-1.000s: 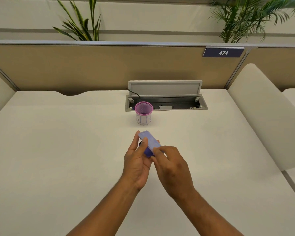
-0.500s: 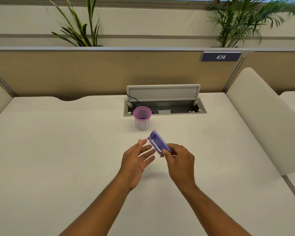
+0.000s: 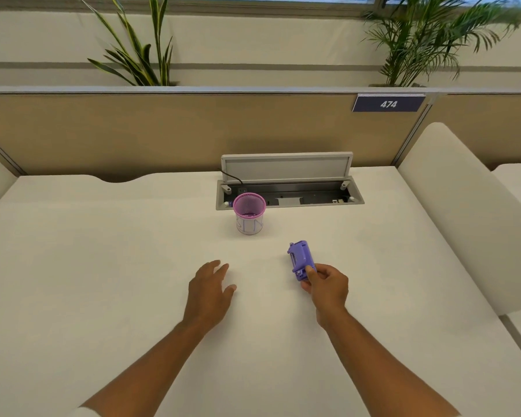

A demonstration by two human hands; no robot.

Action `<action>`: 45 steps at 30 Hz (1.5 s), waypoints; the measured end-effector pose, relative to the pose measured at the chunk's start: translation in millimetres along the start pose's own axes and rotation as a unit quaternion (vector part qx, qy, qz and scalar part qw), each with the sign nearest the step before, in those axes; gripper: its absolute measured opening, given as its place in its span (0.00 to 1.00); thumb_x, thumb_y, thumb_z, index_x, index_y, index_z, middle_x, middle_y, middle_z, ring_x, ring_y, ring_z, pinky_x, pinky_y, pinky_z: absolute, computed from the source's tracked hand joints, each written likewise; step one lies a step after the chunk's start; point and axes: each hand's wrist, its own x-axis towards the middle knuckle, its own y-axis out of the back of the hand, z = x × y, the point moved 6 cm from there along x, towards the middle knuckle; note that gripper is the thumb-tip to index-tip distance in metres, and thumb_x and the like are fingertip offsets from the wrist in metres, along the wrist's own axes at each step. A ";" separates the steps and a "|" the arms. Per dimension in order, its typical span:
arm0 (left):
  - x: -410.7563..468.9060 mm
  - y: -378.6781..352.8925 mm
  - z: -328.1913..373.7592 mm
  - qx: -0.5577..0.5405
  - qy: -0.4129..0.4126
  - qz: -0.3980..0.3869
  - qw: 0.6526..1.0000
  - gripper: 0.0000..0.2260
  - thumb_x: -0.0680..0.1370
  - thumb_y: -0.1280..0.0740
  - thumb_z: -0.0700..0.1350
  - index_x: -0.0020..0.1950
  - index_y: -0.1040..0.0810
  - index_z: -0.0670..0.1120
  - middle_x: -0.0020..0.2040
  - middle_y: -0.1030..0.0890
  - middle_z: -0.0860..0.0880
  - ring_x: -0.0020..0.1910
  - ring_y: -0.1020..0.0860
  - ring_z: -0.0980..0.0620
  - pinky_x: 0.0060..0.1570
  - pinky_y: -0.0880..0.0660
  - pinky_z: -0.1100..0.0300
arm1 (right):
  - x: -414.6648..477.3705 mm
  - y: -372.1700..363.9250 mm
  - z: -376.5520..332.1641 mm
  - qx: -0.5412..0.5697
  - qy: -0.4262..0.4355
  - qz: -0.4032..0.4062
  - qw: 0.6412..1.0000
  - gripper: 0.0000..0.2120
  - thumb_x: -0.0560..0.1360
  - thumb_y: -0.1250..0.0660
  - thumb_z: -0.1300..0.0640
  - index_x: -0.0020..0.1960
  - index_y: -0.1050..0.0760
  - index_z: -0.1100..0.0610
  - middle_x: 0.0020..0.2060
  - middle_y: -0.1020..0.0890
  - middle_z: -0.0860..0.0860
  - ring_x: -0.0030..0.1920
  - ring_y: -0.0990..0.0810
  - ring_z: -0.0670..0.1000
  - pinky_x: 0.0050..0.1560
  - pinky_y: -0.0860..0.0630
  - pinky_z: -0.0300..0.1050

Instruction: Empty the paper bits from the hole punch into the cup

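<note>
1. My right hand [image 3: 327, 285] pinches the near end of the purple hole punch [image 3: 301, 260] between thumb and fingers; the punch points away from me, tilted, and I cannot tell whether it touches the tabletop [image 3: 103, 266].
2. My left hand [image 3: 211, 291] is off to the left of the right hand, well apart from the punch, fingers loosely spread and holding nothing, palm down just over the tabletop.
3. The cup [image 3: 249, 213], pink-rimmed with a white body, stands upright beyond both hands, further out and to the left of the punch, with bare tabletop between them.
4. Just behind the cup sits an open cable tray [image 3: 289, 197] sunk into the tabletop, its lid [image 3: 286, 167] raised, a black cable [image 3: 232, 177] running into it.
5. Past that is a tan divider panel [image 3: 133, 130] bearing a sign [image 3: 388, 103] reading 474, with plants [image 3: 139, 55] behind it.
6. A padded white side panel [image 3: 463, 221] rises to the right of my right hand.
</note>
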 end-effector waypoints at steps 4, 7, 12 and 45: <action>2.1 -13.5 -11.6 0.053 -0.014 -0.035 0.998 0.29 0.82 0.35 0.57 0.81 0.34 0.49 0.85 0.38 0.47 0.84 0.43 0.45 0.81 0.44 0.49 | 10.1 0.8 8.3 0.003 -0.024 0.009 1.000 0.03 0.78 0.26 0.63 0.50 0.18 0.60 0.47 0.14 0.57 0.40 0.12 0.54 0.45 0.14 0.48; 2.1 -17.8 -17.1 0.059 -0.015 -0.033 0.998 0.29 0.82 0.36 0.58 0.81 0.34 0.50 0.85 0.40 0.48 0.84 0.44 0.46 0.81 0.45 0.48 | 14.9 1.0 13.4 0.000 -0.037 0.011 0.999 0.03 0.78 0.26 0.64 0.50 0.19 0.61 0.46 0.14 0.58 0.38 0.13 0.54 0.46 0.14 0.49; 0.6 -19.8 -20.0 0.051 -0.015 -0.028 0.998 0.29 0.81 0.35 0.59 0.81 0.33 0.51 0.85 0.39 0.49 0.84 0.43 0.46 0.80 0.43 0.47 | 18.7 9.5 20.8 -0.048 -0.042 0.024 0.998 0.03 0.78 0.27 0.60 0.49 0.19 0.60 0.37 0.14 0.55 0.32 0.16 0.53 0.50 0.14 0.54; -1.7 -15.6 -24.7 0.063 -0.037 -0.046 0.996 0.30 0.82 0.37 0.61 0.82 0.35 0.52 0.85 0.42 0.52 0.85 0.45 0.50 0.82 0.45 0.52 | 7.3 15.3 4.4 -0.198 -0.008 -0.011 0.980 0.03 0.73 0.30 0.62 0.41 0.21 0.61 0.35 0.13 0.58 0.41 0.13 0.61 0.42 0.20 0.47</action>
